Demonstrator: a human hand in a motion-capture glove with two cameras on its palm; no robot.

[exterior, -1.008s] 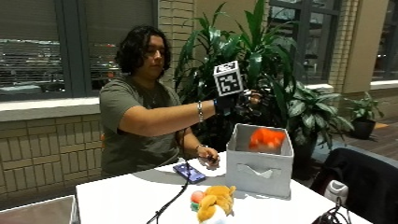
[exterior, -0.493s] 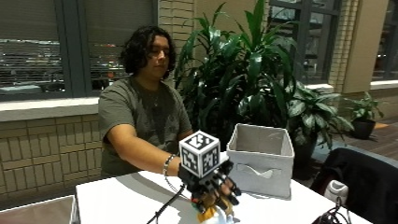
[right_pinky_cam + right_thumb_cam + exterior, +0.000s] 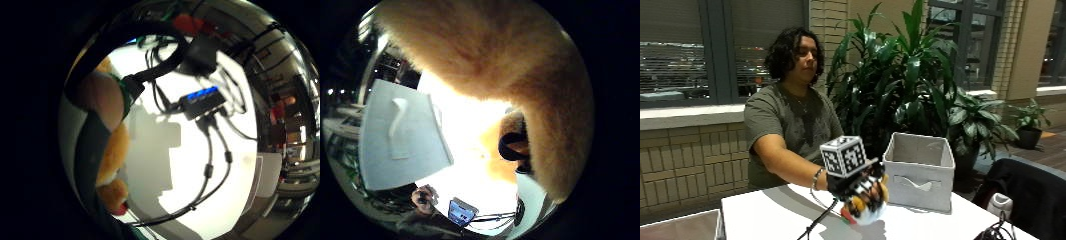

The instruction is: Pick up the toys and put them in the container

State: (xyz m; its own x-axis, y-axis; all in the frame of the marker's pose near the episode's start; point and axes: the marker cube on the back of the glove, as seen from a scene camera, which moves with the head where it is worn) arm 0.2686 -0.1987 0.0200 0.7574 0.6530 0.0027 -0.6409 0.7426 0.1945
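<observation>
A white rectangular table [image 3: 773,210] is seen beneath the grip, its bare top spreading out on every side of the held thing. Just beside the grip, towards the large green potted plant [image 3: 919,75] that rises behind it, a grey fabric box-shaped container [image 3: 921,170] with an open top and a cut-out handle is stood upright on the table; in the thumb side palm view its grey wall [image 3: 402,135] is shown near the palm, apart from what is held. The gloved right hand [image 3: 856,187] is held low over the table, in front of the container and not above its opening, and its fingers are curled down around a fluffy orange plush toy [image 3: 863,207] with a pale underside and a small red part, so that the toy is gripped from above and is found under the palm, at or barely above the tabletop; whether it touches the surface cannot be told. In the thumb side palm view the orange fur [image 3: 495,65] is pressed close against the palm, and in the little finger side view the toy's edge [image 3: 112,160] is seen beside the hand. Further from the grip, a small dark box with blue lights [image 3: 202,102] is laid on the table with black cables [image 3: 210,170] running from it.
</observation>
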